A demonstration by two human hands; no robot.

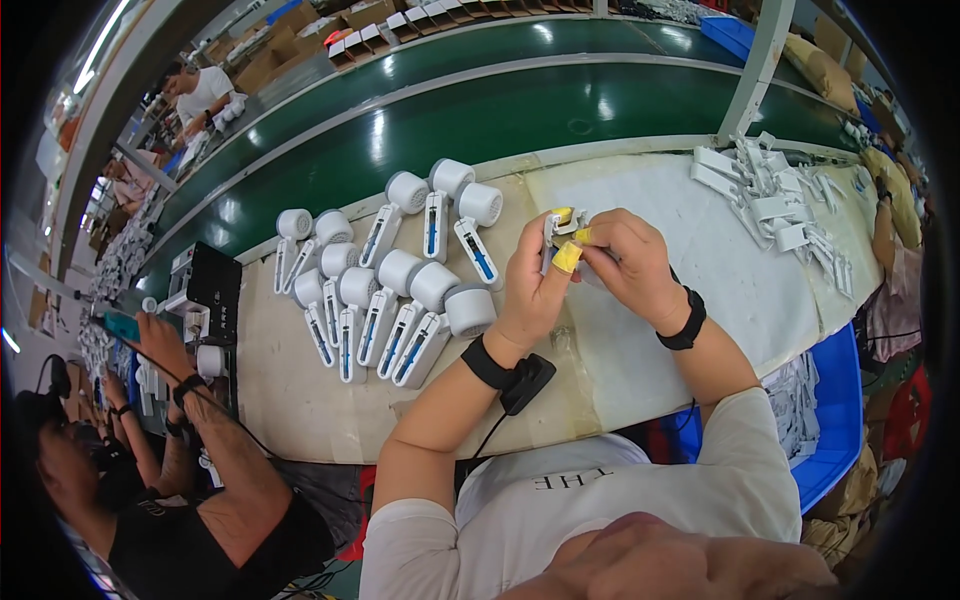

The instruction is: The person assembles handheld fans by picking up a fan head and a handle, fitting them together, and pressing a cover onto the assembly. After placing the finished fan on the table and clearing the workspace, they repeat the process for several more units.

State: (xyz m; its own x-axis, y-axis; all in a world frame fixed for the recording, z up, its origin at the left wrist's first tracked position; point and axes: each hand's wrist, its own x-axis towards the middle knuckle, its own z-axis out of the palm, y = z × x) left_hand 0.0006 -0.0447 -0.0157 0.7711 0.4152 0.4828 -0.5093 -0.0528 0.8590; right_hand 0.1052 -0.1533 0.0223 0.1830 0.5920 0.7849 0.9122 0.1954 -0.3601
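Left hand (533,285) and right hand (632,268) pinch a small white part (549,232); round-headed devices (398,270) look partly built, blue insides bare, and loose white pieces (772,208) at right seem unused.

Free: table (720,290) right of right hand (634,268), as far as parts pile (772,208). Blocked: left of left hand (530,290), units (436,226) crowd close. Bare strip along near edge, below units. Black box (212,290) bounds far left; rail (600,151) runs along far edge, post (757,70) upright there.
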